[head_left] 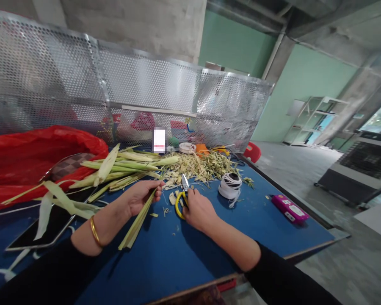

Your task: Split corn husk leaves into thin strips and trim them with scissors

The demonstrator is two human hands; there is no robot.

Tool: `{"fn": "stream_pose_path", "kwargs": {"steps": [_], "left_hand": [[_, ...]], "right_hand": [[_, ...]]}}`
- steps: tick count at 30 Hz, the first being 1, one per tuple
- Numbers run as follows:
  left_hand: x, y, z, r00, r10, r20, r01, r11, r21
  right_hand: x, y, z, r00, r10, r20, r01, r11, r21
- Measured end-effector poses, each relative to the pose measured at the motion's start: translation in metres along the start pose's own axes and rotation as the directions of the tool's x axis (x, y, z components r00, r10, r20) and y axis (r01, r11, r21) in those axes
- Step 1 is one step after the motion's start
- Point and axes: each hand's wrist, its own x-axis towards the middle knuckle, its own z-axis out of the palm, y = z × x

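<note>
Left hand (143, 198) grips leaf strips (136, 228), left of the scissors (185, 184). Right hand (200, 209) holds the scissors, partly hiding their handles (177, 207).

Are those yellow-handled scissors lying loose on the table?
No, the yellow-handled scissors are held in the person's right grip.

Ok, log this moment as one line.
left hand: holds green leaf strips | right hand: holds yellow-handled scissors | beyond: heap of trimmings | right side: string spool, purple packet | left side: red bag
</note>
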Motion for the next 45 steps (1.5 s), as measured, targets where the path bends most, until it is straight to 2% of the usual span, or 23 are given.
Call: {"fn": "stream_pose_path", "kwargs": {"steps": [3, 6, 12, 14, 15, 18, 20, 22, 27, 36, 41, 45], "left_hand": [[-0.002, -0.001, 0.001, 1.0, 0.016, 0.004, -0.016, 1.0, 0.004], [-0.002, -0.003, 0.002, 0.999, 0.046, 0.006, -0.046, 0.999, -0.006], [0.0, -0.005, 0.001, 1.0, 0.02, 0.01, -0.02, 0.999, -0.036], [0.001, -0.005, 0.0, 0.999, 0.031, 0.011, -0.031, 0.998, -0.054], [0.001, -0.006, 0.0, 0.999, 0.039, 0.014, -0.038, 0.997, -0.061], [0.003, -0.008, -0.001, 0.998, 0.059, 0.013, -0.058, 0.996, -0.073], [0.004, -0.009, -0.001, 0.998, 0.068, 0.008, -0.067, 0.995, -0.073], [0.005, -0.009, -0.001, 0.997, 0.074, 0.006, -0.074, 0.995, -0.07], [0.004, -0.008, -0.001, 0.997, 0.08, 0.019, -0.079, 0.996, -0.05], [0.005, -0.008, -0.001, 0.997, 0.071, 0.026, -0.07, 0.997, -0.029], [0.01, -0.008, -0.005, 0.996, 0.086, 0.034, -0.085, 0.996, -0.027], [0.009, -0.006, -0.006, 0.995, 0.096, 0.027, -0.095, 0.995, -0.03]], "right_hand": [[0.012, 0.003, -0.004, 0.998, 0.041, 0.049, -0.041, 0.999, 0.011], [0.011, 0.023, -0.016, 0.991, 0.049, 0.121, -0.054, 0.997, 0.046], [-0.028, 0.076, -0.032, 0.954, 0.083, 0.288, -0.162, 0.951, 0.263], [-0.045, 0.09, -0.034, 0.916, 0.144, 0.373, -0.356, 0.719, 0.596], [-0.053, 0.096, -0.035, 0.896, 0.154, 0.416, -0.418, 0.606, 0.677], [-0.074, 0.107, -0.036, 0.879, 0.112, 0.464, -0.474, 0.321, 0.82], [-0.084, 0.108, -0.038, 0.888, 0.056, 0.457, -0.458, 0.208, 0.864], [-0.09, 0.107, -0.04, 0.894, 0.002, 0.448, -0.443, 0.152, 0.884], [-0.088, 0.094, -0.041, 0.887, -0.061, 0.458, -0.451, 0.106, 0.886], [-0.05, 0.073, -0.036, 0.917, 0.045, 0.395, -0.397, 0.042, 0.917], [-0.034, 0.069, -0.02, 0.926, 0.163, 0.34, -0.356, 0.086, 0.93], [-0.034, 0.071, -0.012, 0.939, 0.174, 0.297, -0.319, 0.114, 0.941]]}}
